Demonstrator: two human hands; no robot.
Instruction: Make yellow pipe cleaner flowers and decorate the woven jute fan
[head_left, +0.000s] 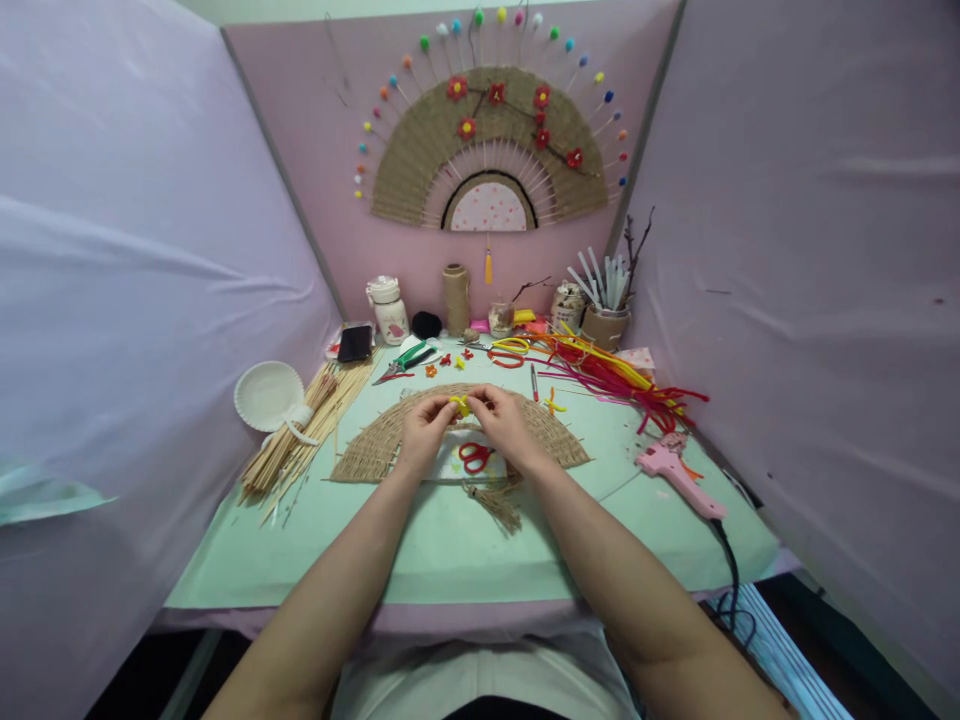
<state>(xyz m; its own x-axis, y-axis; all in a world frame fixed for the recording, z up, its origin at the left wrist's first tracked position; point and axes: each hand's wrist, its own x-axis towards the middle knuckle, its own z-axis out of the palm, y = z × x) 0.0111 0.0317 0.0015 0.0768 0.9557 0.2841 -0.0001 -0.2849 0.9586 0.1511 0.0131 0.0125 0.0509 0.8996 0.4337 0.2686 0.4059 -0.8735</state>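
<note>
In the head view, work was judged partway through. Several small shaped pieces, namely an orange piece (431, 371), red pieces (445, 360) and a small yellow flower (460, 363), lay loose on the green cloth (480, 570) beyond the woven fan (367, 446) and appeared finished, though their detail was too small to confirm. The woven fan itself showed its woven body and a pale panel, with no such piece seen fixed to its visible surface. The bright stems (600, 372) at the right lay largely uncut, as far as could be told. The yellow piece (460, 405) in hand was judged not yet complete. It was located between the two hands, above the middle of the woven fan. The left hand (424, 432) pinched it from the left between thumb and fingers; the right hand (501, 425) pinched it from the right, so both were closed upon it. Contact between the hands and the woven fan could not be established. The red scissors (474, 457) lay on the pale panel, just nearer the wearer, ungripped.
</note>
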